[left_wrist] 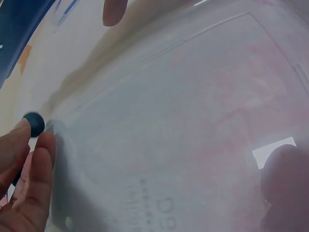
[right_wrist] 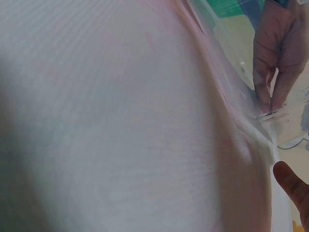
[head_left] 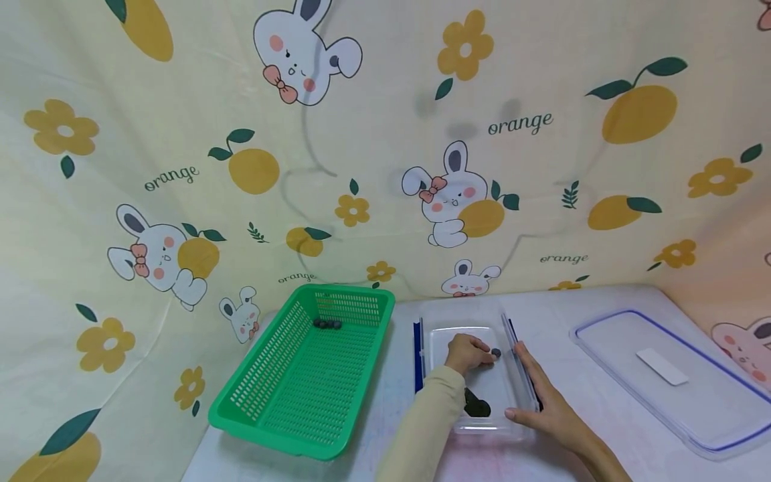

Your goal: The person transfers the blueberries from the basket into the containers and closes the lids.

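Note:
My left hand [head_left: 466, 353] reaches down into a clear plastic box [head_left: 442, 331] with its flaps raised. In the left wrist view, its thumb and fingers pinch a small dark ball [left_wrist: 35, 124] at their tips; part of another dark thing shows behind the fingers, too hidden to name. The head view shows the dark ball [head_left: 496, 352] just by the fingertips. Nearer the front of the box lies a dark green shape [head_left: 477, 404], partly covered by my left sleeve. My right hand [head_left: 551, 408] rests against the box's right side, thumb and fingers spread and fairly straight.
Left of the box stands a green plastic basket [head_left: 283, 438] with several small dark balls [head_left: 327, 324] at its far end. A clear lid [head_left: 638, 335] with a blue rim lies on the right of the table. A printed curtain [head_left: 373, 134] hangs behind.

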The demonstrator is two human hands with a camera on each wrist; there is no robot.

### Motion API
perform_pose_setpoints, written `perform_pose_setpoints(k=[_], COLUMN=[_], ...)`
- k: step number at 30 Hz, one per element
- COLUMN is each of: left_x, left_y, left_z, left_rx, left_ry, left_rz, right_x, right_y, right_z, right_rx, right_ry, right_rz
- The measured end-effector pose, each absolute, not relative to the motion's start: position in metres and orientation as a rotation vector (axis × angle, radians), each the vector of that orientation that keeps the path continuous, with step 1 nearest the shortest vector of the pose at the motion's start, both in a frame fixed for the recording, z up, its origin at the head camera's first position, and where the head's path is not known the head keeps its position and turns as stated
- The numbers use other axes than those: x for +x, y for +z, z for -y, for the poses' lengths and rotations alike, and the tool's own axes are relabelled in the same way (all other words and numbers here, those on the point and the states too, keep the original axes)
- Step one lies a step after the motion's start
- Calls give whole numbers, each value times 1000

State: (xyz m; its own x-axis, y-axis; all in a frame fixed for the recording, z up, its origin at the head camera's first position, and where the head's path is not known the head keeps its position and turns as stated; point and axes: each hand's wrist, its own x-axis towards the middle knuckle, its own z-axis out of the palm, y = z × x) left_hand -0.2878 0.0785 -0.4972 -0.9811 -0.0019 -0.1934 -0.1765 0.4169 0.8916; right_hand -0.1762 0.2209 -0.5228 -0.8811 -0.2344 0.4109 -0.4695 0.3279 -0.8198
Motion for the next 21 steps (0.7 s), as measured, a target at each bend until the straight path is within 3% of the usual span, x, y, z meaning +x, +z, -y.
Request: perform_pose_setpoints(k=[21], left_x=[-294], left_y=[-473], left_z=[-70], left_rx=[-153], left_ry=[1783], left_rz=[-2268], right_x=[-176], right_y=[-522], right_z=[-219], right_rx=[564], right_ry=[1612], right_rz=[2411])
